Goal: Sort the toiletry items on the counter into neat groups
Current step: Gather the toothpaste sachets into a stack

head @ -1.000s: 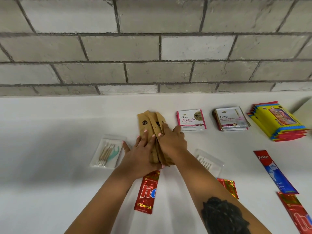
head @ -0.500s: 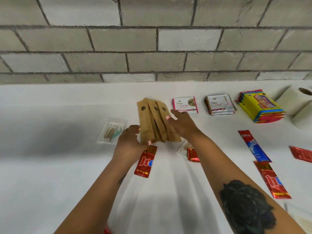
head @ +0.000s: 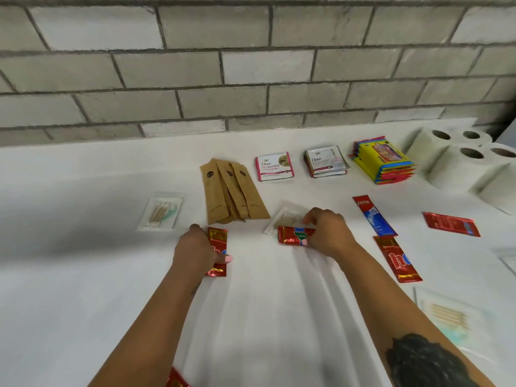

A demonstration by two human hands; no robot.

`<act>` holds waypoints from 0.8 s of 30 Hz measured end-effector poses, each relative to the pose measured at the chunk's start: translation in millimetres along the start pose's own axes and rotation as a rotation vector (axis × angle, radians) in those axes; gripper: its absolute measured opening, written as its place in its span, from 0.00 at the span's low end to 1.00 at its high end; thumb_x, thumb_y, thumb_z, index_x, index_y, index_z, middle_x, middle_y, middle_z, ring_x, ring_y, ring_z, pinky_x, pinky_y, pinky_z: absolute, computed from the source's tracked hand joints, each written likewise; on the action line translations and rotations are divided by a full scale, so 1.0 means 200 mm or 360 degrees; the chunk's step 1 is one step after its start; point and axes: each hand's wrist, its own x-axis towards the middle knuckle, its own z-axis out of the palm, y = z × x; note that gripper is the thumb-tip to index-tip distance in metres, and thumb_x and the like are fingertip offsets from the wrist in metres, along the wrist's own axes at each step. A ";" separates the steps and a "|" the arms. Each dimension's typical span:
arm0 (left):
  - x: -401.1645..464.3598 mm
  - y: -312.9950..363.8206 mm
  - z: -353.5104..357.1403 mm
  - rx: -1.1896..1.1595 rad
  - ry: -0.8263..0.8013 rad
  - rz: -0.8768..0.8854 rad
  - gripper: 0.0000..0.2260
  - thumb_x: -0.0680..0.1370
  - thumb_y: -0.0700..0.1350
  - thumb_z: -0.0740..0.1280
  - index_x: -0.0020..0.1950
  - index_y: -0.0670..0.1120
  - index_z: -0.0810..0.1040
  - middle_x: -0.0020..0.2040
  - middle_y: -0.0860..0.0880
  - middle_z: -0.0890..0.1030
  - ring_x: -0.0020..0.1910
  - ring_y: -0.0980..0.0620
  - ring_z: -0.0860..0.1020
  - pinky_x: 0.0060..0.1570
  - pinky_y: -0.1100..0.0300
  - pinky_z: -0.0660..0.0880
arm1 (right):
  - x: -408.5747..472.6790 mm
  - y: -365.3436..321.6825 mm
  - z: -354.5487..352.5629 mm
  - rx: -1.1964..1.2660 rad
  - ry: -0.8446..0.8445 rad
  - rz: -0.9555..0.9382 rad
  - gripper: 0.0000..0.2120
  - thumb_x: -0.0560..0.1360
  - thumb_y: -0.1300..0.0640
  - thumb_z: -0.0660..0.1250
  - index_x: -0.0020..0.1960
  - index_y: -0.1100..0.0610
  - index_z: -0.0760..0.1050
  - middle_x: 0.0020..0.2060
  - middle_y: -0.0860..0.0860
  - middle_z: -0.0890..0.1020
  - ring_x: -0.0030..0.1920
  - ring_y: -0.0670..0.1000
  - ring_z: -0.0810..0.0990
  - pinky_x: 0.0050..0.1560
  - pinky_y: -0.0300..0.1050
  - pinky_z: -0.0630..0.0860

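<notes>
Left hand (head: pixel 195 252) grips a red sachet (head: pixel 218 251) at mid-counter (head: pixel 83 275); right hand (head: pixel 328 233) pinches another red sachet (head: pixel 293 235) lying over a clear swab pouch (head: pixel 284 216). A second clear pouch (head: pixel 160 213), holding swabs and floss pick, lies toward the counter's left edge.

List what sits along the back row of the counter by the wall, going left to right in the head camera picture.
Brown paper sleeves → pink-edged Dove sachets → grey Dove sachets → yellow packet stack → toilet paper rolls.
</notes>
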 end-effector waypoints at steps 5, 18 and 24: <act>-0.08 -0.04 0.00 -0.0052 -0.0050 -0.0019 0.32 0.64 0.57 0.77 0.61 0.42 0.72 0.55 0.45 0.79 0.55 0.47 0.77 0.47 0.60 0.69 | -0.02 0.06 0.02 -0.0162 0.0035 -0.0008 0.28 0.67 0.50 0.75 0.63 0.53 0.70 0.58 0.54 0.76 0.61 0.55 0.70 0.57 0.48 0.71; -0.30 0.18 0.06 -0.1467 -0.0640 -0.0114 0.07 0.80 0.39 0.59 0.49 0.47 0.76 0.45 0.46 0.83 0.44 0.50 0.81 0.42 0.59 0.78 | -0.14 0.11 -0.31 0.0928 -0.0759 -0.0246 0.11 0.73 0.69 0.68 0.46 0.54 0.77 0.44 0.55 0.82 0.37 0.49 0.82 0.38 0.40 0.81; -0.37 0.44 0.21 -0.1572 -0.0981 -0.0130 0.15 0.81 0.49 0.56 0.61 0.42 0.75 0.54 0.40 0.82 0.48 0.45 0.81 0.49 0.53 0.77 | -0.19 0.07 -0.36 0.0531 -0.0858 -0.0513 0.11 0.71 0.66 0.71 0.47 0.55 0.71 0.47 0.56 0.81 0.43 0.53 0.82 0.38 0.42 0.80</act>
